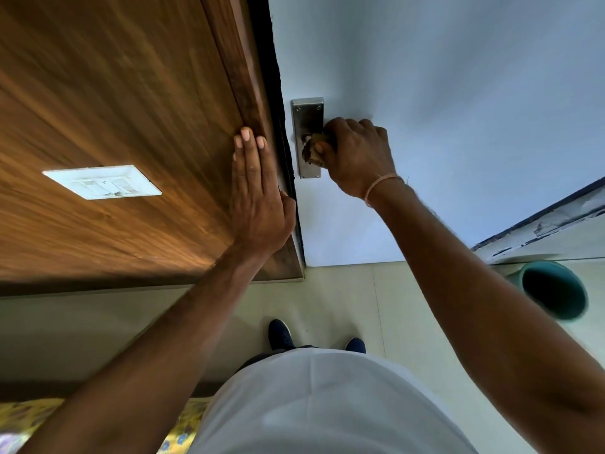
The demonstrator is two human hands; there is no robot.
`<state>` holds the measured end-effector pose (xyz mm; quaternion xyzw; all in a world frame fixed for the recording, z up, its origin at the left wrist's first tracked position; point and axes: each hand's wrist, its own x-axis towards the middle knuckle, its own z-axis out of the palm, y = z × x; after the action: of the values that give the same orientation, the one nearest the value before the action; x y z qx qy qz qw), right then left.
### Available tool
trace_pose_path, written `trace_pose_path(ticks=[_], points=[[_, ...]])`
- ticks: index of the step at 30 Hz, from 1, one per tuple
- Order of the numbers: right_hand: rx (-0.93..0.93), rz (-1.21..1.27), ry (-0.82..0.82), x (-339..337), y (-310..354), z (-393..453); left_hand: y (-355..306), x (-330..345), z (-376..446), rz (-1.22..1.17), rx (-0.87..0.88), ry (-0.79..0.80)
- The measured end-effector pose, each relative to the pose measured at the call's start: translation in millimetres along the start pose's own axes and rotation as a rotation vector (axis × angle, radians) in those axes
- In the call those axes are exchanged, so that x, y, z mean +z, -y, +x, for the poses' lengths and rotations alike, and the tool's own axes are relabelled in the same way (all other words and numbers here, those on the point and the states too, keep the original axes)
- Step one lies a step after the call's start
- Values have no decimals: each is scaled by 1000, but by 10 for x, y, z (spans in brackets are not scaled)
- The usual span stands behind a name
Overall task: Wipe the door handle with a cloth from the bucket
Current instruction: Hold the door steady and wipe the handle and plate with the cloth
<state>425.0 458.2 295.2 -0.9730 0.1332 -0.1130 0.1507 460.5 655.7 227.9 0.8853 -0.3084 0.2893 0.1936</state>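
Observation:
A steel handle plate [306, 126] is fixed near the left edge of the white door [458, 93]. My right hand [357, 155] is closed around the lever, which it hides, with a brownish cloth [314, 150] bunched between fingers and metal. My left hand [257, 198] lies flat with straight fingers on the wooden door frame [252, 77], beside the door's edge, holding nothing. A teal bucket [553, 293] stands on the floor at the lower right; its inside looks dark and I cannot make out any contents.
A wood-panelled wall [114, 109] with a white switch plate [101, 182] fills the left. Pale floor tiles [343, 296] lie below, with my two dark shoes [281, 334] on them. A yellow patterned fabric [26, 421] shows at the bottom left.

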Motion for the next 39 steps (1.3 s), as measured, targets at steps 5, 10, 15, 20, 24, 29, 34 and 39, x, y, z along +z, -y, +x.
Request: trace_pose_path(ticks=[5, 10, 15, 20, 24, 29, 34, 39], points=[[-28, 3, 47, -56, -57, 15, 22, 20, -9, -19, 11, -10], [45, -64, 457, -293, -47, 345, 26, 7, -11, 3, 15, -10], [44, -33, 513, -289, -30, 446, 13, 9, -11, -2, 8, -2], [21, -26, 159, -98, -20, 157, 30, 34, -10, -3, 16, -23], [-34, -31, -121, 117, 0, -50, 20, 37, -5, -24, 9, -22], [-56, -206, -208, 162, -31, -59, 16, 46, -10, -23, 2, -23], [-227, -82, -461, 395, 1, -211, 31, 43, -16, -26, 9, -9], [-472, -119, -490, 567, 54, -5, 36, 40, -11, -23, 10, -19]])
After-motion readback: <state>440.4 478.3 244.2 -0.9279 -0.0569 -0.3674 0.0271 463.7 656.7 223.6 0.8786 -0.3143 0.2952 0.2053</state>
